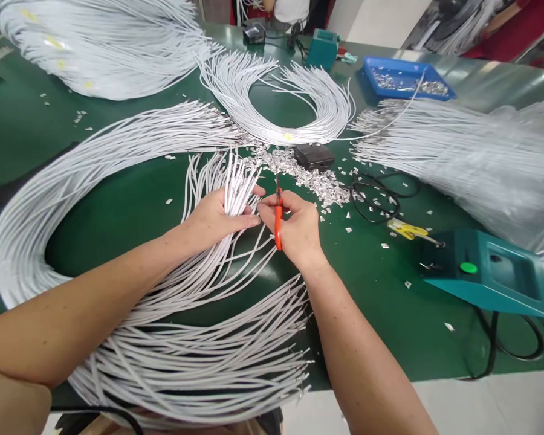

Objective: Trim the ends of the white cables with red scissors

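My left hand [208, 214] is closed round a bundle of thin white cables [238, 190], whose ends stick up above the fingers. In my right hand [301, 229] is a small pair of orange-handled cutters [278, 226] with its dark tip pointing away from me; whether the blades are apart is too small to tell. My right thumb and fingertips come close to the held bundle, near my left thumb. More white cables [208, 362] lie in a thick loop under my forearms, their ends fanned out toward the right.
Small silvery-white scraps [294, 166] lie heaped by a black block [314, 157]. To the right sit a teal device [489, 272], a yellow clip [408, 228] and plastic-covered cables [471, 145]. Farther back are a coiled cable bundle [335, 99] and a blue tray [403, 90] of small metal parts.
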A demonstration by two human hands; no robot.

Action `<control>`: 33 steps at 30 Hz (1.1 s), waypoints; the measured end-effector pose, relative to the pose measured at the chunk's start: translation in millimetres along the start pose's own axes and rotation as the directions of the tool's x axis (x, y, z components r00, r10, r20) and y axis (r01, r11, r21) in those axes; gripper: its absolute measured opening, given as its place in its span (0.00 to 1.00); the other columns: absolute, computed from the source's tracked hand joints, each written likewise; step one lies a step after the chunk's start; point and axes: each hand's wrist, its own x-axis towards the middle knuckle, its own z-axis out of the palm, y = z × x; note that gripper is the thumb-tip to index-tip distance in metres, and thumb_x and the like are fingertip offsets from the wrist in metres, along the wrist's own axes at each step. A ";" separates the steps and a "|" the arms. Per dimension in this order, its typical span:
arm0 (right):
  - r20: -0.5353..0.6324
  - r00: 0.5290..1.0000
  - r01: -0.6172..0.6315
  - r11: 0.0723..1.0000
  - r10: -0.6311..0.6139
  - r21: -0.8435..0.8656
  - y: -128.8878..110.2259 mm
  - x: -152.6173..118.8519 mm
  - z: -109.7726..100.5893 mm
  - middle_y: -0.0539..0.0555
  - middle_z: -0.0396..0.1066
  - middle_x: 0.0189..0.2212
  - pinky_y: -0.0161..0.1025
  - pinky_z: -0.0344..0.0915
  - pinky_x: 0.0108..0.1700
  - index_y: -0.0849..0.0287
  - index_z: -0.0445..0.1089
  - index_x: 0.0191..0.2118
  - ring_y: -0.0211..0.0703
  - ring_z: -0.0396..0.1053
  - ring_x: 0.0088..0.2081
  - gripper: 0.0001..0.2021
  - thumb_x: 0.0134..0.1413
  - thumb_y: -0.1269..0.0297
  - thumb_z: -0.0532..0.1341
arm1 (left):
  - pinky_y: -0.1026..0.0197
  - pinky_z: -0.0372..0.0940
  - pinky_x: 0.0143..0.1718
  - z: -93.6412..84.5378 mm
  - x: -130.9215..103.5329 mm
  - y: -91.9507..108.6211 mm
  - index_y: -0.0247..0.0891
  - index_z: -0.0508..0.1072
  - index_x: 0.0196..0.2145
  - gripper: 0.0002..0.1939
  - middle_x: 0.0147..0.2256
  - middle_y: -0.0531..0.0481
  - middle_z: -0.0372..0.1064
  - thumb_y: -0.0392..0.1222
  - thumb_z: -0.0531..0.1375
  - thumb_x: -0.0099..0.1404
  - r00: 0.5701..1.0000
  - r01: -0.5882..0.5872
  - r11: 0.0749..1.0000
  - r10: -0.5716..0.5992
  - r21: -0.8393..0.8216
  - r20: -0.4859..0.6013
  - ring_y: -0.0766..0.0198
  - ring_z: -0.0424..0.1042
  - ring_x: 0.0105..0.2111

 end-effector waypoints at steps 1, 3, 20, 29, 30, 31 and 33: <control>-0.002 1.000 0.018 1.000 -0.018 -0.005 0.6 0.0 0.0 0.47 0.67 0.25 0.36 0.60 0.34 0.58 0.71 0.25 0.36 0.62 0.28 0.03 0.46 0.66 0.62 | 0.60 0.63 0.35 -0.1 0.0 0.4 0.40 0.75 0.49 0.25 0.27 0.56 0.67 0.42 0.70 0.52 1.000 0.001 1.000 -0.001 0.008 0.000 0.65 0.68 0.27; -0.003 0.999 0.036 0.999 -0.036 -0.003 0.9 0.3 -0.8 0.47 0.66 0.25 0.36 0.60 0.34 0.57 0.70 0.25 0.36 0.60 0.28 0.02 0.45 0.67 0.62 | 0.60 0.63 0.34 -0.3 -0.1 1.2 0.40 0.75 0.48 0.25 0.27 0.56 0.67 0.42 0.70 0.52 1.000 0.002 1.000 -0.002 0.018 0.001 0.66 0.67 0.26; -0.023 1.000 -0.020 1.000 0.020 -0.012 2.0 0.1 2.2 0.47 0.67 0.24 0.36 0.60 0.34 0.59 0.71 0.25 0.36 0.61 0.28 0.06 0.47 0.63 0.63 | 0.61 0.65 0.34 0.2 -0.5 6.8 0.39 0.75 0.50 0.25 0.26 0.56 0.69 0.38 0.68 0.52 1.000 0.002 0.985 0.003 0.172 -0.029 0.66 0.68 0.27; -0.016 1.000 0.022 0.997 -0.023 -0.073 1.1 2.9 -1.8 0.47 0.66 0.25 0.36 0.60 0.35 0.57 0.68 0.25 0.36 0.61 0.28 0.04 0.46 0.65 0.60 | 0.62 0.65 0.35 -2.3 0.6 5.2 0.40 0.75 0.50 0.26 0.27 0.57 0.69 0.42 0.70 0.52 0.999 0.032 0.991 -0.028 0.131 -0.036 0.67 0.69 0.27; -0.006 1.000 0.000 0.997 -0.001 -0.073 0.8 3.4 -3.6 0.47 0.67 0.25 0.36 0.60 0.34 0.58 0.68 0.26 0.36 0.61 0.28 0.04 0.47 0.64 0.60 | 0.61 0.65 0.36 -3.4 0.9 4.2 0.40 0.75 0.50 0.27 0.27 0.56 0.70 0.42 0.70 0.52 0.999 0.038 0.993 -0.034 0.114 -0.039 0.66 0.69 0.27; 0.009 1.000 -0.018 0.995 0.019 -0.093 1.0 4.2 -5.6 0.48 0.68 0.26 0.36 0.59 0.34 0.58 0.68 0.26 0.36 0.61 0.28 0.05 0.47 0.63 0.60 | 0.61 0.65 0.37 -4.5 1.2 3.1 0.40 0.75 0.51 0.27 0.28 0.56 0.71 0.43 0.70 0.52 0.998 0.044 0.995 -0.040 0.094 -0.044 0.66 0.70 0.28; 0.041 0.999 -0.014 0.976 0.023 -0.219 2.7 6.1 -9.8 0.48 0.67 0.24 0.36 0.57 0.32 0.58 0.66 0.24 0.36 0.60 0.27 0.07 0.48 0.63 0.60 | 0.60 0.65 0.38 -6.3 1.9 1.0 0.40 0.75 0.51 0.28 0.30 0.55 0.72 0.44 0.71 0.51 0.997 0.058 0.997 -0.055 0.049 -0.052 0.66 0.70 0.29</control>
